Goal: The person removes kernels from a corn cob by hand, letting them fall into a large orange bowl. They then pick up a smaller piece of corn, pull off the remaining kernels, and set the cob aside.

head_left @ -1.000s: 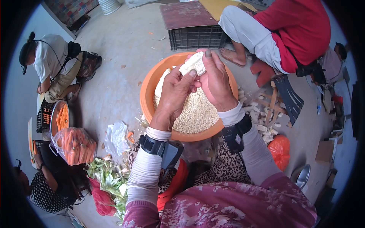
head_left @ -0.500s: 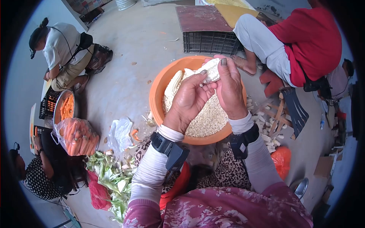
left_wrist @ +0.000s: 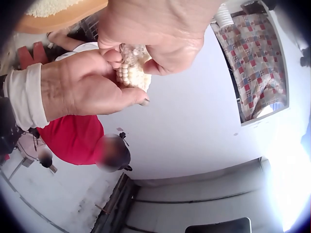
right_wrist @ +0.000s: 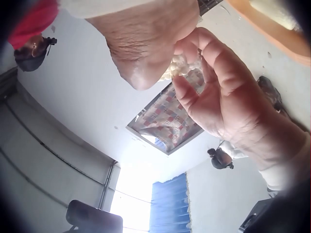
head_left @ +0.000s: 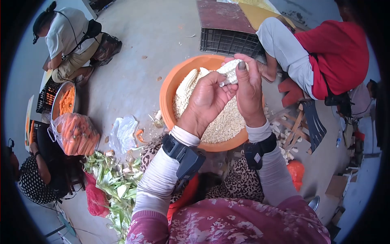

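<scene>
Over an orange basin (head_left: 167,91), both hands hold a corn cob (head_left: 231,72) with pale kernels. My right hand (head_left: 250,97) grips the cob, its thumb lying along it. The left hand (head_left: 207,99) pinches at the cob's near end with thumb and fingers. In the left wrist view, the cob (left_wrist: 132,75) shows rows of kernels beside a bare, stripped patch. Only a small part of the cob (right_wrist: 176,67) shows between the hands in the right wrist view. Loose kernels (head_left: 225,124) fill much of the basin, and another corn cob (head_left: 187,86) lies on them at the left.
Corn husks (head_left: 118,183) and a bag of carrots (head_left: 77,136) lie at the left. Stripped cobs and a small wooden stool (head_left: 296,128) are right of the basin. A black crate (head_left: 229,40) stands behind it. A person in red (head_left: 337,53) sits at the right; others sit at left.
The head view has shifted, so the basin and hands appear farther right than a second ago. Both hands stay on the cob, with the left thumb and fingers shifting slightly at its near end.
</scene>
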`<state>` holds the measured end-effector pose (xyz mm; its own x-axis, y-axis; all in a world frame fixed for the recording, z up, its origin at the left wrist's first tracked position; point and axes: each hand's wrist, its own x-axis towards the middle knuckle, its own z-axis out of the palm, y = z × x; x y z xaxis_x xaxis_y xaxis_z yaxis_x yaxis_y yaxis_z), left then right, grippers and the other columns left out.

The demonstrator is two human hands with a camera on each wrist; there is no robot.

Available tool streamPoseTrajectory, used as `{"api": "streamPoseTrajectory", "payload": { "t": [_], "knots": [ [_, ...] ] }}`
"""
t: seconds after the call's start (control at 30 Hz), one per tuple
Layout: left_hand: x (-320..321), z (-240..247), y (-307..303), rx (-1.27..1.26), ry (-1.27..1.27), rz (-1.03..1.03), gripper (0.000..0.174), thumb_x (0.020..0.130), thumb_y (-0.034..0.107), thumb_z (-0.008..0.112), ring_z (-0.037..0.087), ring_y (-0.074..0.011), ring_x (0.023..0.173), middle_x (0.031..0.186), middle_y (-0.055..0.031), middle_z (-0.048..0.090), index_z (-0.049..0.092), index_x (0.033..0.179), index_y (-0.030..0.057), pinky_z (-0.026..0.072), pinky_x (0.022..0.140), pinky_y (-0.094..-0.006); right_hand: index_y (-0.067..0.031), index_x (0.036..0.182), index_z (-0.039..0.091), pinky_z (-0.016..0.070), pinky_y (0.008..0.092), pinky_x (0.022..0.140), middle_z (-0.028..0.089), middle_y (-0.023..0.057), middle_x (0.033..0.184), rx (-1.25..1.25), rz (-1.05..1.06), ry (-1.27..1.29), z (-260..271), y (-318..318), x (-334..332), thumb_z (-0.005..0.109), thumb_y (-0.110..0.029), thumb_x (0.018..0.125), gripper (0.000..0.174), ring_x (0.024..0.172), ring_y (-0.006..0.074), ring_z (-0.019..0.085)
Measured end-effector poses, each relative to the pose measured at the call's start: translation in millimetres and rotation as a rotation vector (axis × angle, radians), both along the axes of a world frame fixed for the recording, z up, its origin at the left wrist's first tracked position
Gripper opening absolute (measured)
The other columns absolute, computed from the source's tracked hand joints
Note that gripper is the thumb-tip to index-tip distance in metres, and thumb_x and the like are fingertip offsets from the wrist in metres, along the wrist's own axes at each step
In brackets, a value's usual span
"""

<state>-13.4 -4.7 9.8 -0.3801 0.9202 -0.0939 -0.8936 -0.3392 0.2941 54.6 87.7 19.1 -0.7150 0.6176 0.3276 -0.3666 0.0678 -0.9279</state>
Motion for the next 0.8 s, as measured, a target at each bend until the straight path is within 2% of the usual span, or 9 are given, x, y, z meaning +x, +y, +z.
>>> {"api": "streamPoseTrajectory", "payload": {
  "t": [0.13, 0.2, 0.23, 0.37, 0.47, 0.57, 0.63, 0.77, 0.8],
  "knots": [
    [-7, -5, -2, 0.08, -0.036, -0.064, 0.029, 0.079, 0.001, 0.045, 0.056, -0.0231, 0.085, 0.098, -0.0152, 0.057, 0.047, 0.106, -0.009, 0.0486, 0.078, -0.0343, 0.0006, 0.113, 0.045, 0.0474, 0.0228, 0.066, 0.057, 0.0106, 0.099, 0.076, -0.029, -0.023, -1, -4, -1, 0.047, -0.039, 0.095, 0.044, 0.082, 0.0109, 0.054],
    [-2, -12, 1, 0.023, 0.058, -0.013, 0.03, 0.078, -0.001, 0.044, 0.057, -0.0236, 0.086, 0.099, -0.0158, 0.057, 0.047, 0.107, -0.0098, 0.0486, 0.078, -0.0344, 0.002, 0.118, 0.042, 0.0487, 0.0246, 0.078, 0.057, 0.0155, 0.108, 0.08, -0.017, -0.088, -1, 0, 2, 0.043, -0.033, 0.097, 0.04, 0.092, 0.0142, 0.057],
    [1, -14, 2, -0.032, 0.159, 0.044, 0.031, 0.078, -0.002, 0.044, 0.057, -0.0241, 0.087, 0.1, -0.0163, 0.057, 0.047, 0.108, -0.0106, 0.0486, 0.079, -0.0345, 0.002, 0.117, 0.042, 0.0488, 0.0246, 0.078, 0.057, 0.0156, 0.107, 0.045, -0.003, -0.103, -2, 0, 3, 0.043, -0.033, 0.097, 0.04, 0.092, 0.0142, 0.058],
    [2, -10, 1, -0.024, 0.144, 0.036, 0.035, 0.076, -0.005, 0.042, 0.057, -0.0249, 0.089, 0.102, -0.0176, 0.057, 0.046, 0.111, -0.0115, 0.0485, 0.08, -0.0344, 0.0017, 0.117, 0.042, 0.0495, 0.0259, 0.077, 0.057, 0.0161, 0.107, -0.004, 0.002, -0.067, -1, 2, 4, 0.042, -0.033, 0.097, 0.04, 0.091, 0.0154, 0.058],
    [3, -4, -1, 0.042, 0.104, 0.005, 0.035, 0.079, -0.003, 0.043, 0.059, -0.0253, 0.09, 0.103, -0.0183, 0.057, 0.045, 0.114, -0.0107, 0.0491, 0.081, -0.0333, 0.0021, 0.118, 0.041, 0.0501, 0.029, 0.078, 0.057, 0.0171, 0.107, -0.173, 0.068, -0.02, -1, 9, 6, 0.041, -0.033, 0.098, 0.041, 0.091, 0.0181, 0.059],
    [6, -1, 0, 0.007, 0.066, -0.007, 0.031, 0.088, 0.006, 0.046, 0.06, -0.0247, 0.088, 0.103, -0.0177, 0.058, 0.045, 0.115, -0.0091, 0.0503, 0.079, -0.031, 0.0024, 0.117, 0.041, 0.0509, 0.0324, 0.078, 0.056, 0.018, 0.107, -0.236, 0.075, 0.057, -2, 10, 8, 0.04, -0.034, 0.098, 0.042, 0.09, 0.0206, 0.059],
    [9, -2, 2, -0.09, 0.181, 0.062, 0.034, 0.094, 0.019, 0.047, 0.062, -0.0229, 0.085, 0.104, -0.0174, 0.058, 0.046, 0.115, -0.0073, 0.0516, 0.074, -0.0282, 0.0021, 0.115, 0.043, 0.0511, 0.0345, 0.078, 0.056, 0.0182, 0.107, -0.351, 0.11, 0.074, -1, 11, 9, 0.041, -0.034, 0.097, 0.04, 0.091, 0.022, 0.059],
    [8, -2, 0, -0.124, 0.202, 0.035, 0.033, 0.095, 0.022, 0.047, 0.062, -0.0195, 0.081, 0.1, -0.0155, 0.06, 0.048, 0.113, -0.0056, 0.0518, 0.069, -0.026, 0.0008, 0.112, 0.044, 0.0513, 0.0352, 0.076, 0.056, 0.0179, 0.107, -0.459, 0.144, 0.103, -4, 18, 11, 0.041, -0.036, 0.097, 0.04, 0.091, 0.0227, 0.059],
    [8, -3, 0, -0.161, 0.25, 0.021, 0.031, 0.095, 0.021, 0.048, 0.062, -0.0182, 0.08, 0.096, -0.0142, 0.061, 0.048, 0.112, -0.005, 0.0517, 0.068, -0.0254, 0.0011, 0.107, 0.047, 0.0517, 0.0322, 0.071, 0.057, 0.0153, 0.098, -0.496, 0.14, 0.109, -3, 18, 12, 0.041, -0.038, 0.097, 0.041, 0.084, 0.0204, 0.06]
  ]
}}
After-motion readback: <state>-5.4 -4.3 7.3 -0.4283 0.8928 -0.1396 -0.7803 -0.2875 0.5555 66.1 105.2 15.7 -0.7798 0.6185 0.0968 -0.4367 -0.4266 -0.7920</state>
